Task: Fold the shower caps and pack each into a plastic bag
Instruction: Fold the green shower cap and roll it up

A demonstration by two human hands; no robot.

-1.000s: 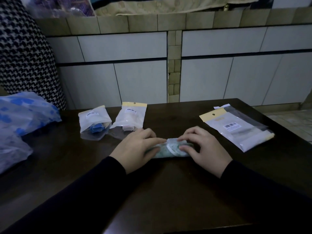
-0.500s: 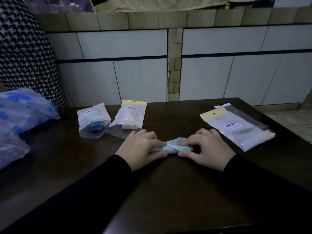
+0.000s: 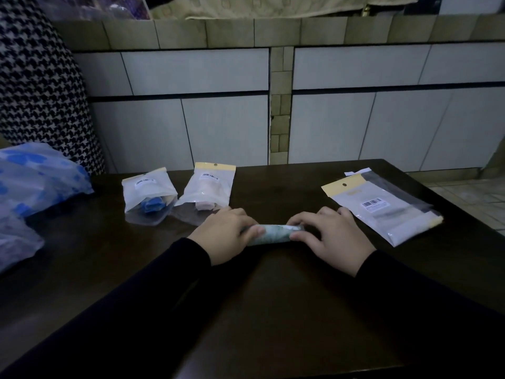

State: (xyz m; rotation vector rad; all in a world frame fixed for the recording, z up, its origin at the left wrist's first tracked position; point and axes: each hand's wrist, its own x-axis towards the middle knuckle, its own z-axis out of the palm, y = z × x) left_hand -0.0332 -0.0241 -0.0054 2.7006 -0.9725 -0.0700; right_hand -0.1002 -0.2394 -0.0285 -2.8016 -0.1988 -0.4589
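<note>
A pale green shower cap (image 3: pixel 274 234), rolled into a tight tube, lies on the dark wooden table (image 3: pixel 273 310). My left hand (image 3: pixel 224 237) grips its left end, fingers curled over the roll. Its right end is pinched between the thumb and fingers of my right hand (image 3: pixel 330 236). Behind my left hand lie two packed plastic bags, one holding a blue cap (image 3: pixel 149 194), one holding a pale cap (image 3: pixel 209 188). A stack of flat plastic bags with yellow headers (image 3: pixel 382 209) lies at the right.
Loose blue-patterned shower caps (image 3: pixel 32 184) are heaped at the table's left edge. A houndstooth fabric (image 3: pixel 35 86) hangs behind them. A tiled wall (image 3: pixel 355 119) rises beyond the table's far edge. The floor (image 3: pixel 475 198) shows at the right.
Both hands have rolled the cap tighter: it went from a loose folded bundle to a slim tube. The hands stayed in about the same place.
</note>
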